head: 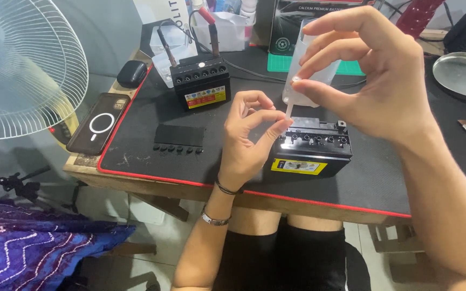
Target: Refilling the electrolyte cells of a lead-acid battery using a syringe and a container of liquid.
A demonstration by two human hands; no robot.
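My right hand (384, 81) pinched the white bottle (306, 59); left fingers (276, 125) steadied its thin nozzle (288, 110) squarely over the battery (311, 151), best kept upright.

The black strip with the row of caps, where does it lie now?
In the head view, the black strip lies flat on the black mat, left of the left hand and in front of the rear battery.

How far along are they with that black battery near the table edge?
Done: the cap strip lies off on the mat, and the near battery shows its open holes. In hand: the right hand holds a translucent bottle, the left hand pinching its thin nozzle above the holes. Left: the strip is not yet back on.
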